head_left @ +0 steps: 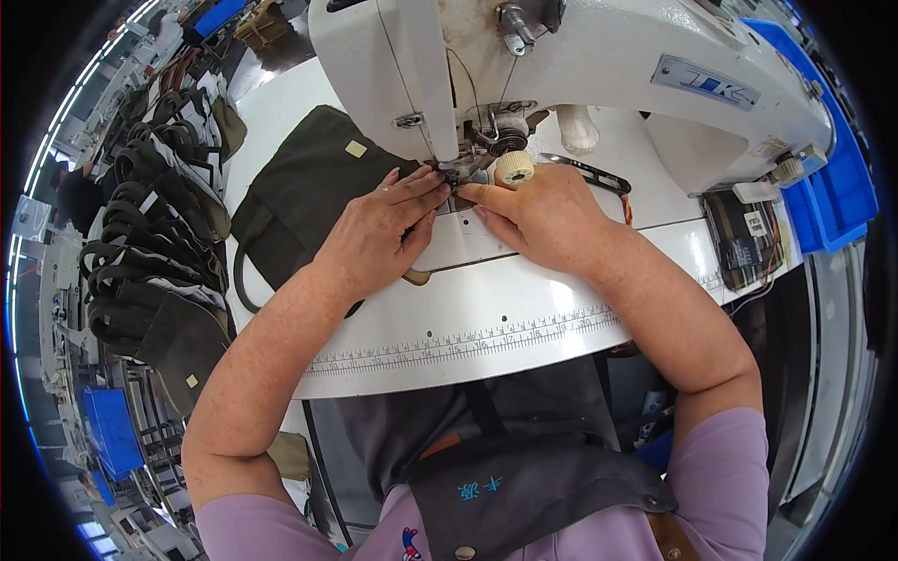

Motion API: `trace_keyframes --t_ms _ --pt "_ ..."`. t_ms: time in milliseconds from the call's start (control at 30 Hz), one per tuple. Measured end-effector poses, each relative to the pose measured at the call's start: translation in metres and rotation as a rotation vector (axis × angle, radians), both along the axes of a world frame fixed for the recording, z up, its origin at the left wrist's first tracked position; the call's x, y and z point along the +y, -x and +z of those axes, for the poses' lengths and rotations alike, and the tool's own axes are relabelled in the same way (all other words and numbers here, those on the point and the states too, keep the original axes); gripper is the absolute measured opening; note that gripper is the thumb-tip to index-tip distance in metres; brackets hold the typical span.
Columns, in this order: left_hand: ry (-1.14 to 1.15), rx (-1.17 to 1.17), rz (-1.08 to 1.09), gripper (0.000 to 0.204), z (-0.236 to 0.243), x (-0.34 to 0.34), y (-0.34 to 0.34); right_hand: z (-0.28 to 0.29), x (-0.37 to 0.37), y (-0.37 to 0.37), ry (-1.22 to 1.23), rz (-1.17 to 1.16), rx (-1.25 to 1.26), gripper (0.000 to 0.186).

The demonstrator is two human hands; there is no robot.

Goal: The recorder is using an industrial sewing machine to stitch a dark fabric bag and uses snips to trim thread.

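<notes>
A dark olive fabric piece (295, 192) with a strap loop and a small pale yellow label (355, 149) lies on the white sewing machine table, left of the needle. My left hand (383, 229) rests on its right edge, fingers stretched flat toward the presser foot (454, 176) and thumb apart. From the other side my right hand (543, 220) reaches the same spot, index fingertip beside the foot, thumb below it and the other fingers curled in. Whatever lies between its fingertips is too small and hidden to make out. The white sewing machine (599, 56) arches over both hands.
Black thread snips (599, 176) with an orange cord lie right of the machine head. A printed ruler strip (468, 348) runs along the table's front. Stacked dark straped pieces (154, 224) hang at left. Blue bins (828, 210) stand at right, near a dark patterned packet (744, 234).
</notes>
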State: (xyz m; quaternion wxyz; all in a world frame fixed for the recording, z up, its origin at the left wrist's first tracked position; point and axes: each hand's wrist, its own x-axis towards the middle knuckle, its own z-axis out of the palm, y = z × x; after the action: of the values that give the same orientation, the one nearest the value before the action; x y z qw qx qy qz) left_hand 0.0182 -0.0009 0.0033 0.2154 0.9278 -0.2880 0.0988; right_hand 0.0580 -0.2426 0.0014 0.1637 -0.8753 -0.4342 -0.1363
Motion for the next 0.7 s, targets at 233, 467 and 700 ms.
trace_keyframes --t_ms 233,467,700 --pt "-0.205 0.013 0.102 0.039 0.002 -0.017 0.021 -0.005 0.002 0.0 -0.015 0.004 -0.016 0.023" --pt "-0.034 -0.063 0.059 0.044 -0.003 -0.012 0.026 -0.004 0.003 0.002 -0.011 -0.002 -0.045 0.024" --pt "0.006 -0.048 0.16 0.044 -0.009 -0.025 0.018 -0.004 0.0 0.0 -0.037 0.015 -0.061 0.023"
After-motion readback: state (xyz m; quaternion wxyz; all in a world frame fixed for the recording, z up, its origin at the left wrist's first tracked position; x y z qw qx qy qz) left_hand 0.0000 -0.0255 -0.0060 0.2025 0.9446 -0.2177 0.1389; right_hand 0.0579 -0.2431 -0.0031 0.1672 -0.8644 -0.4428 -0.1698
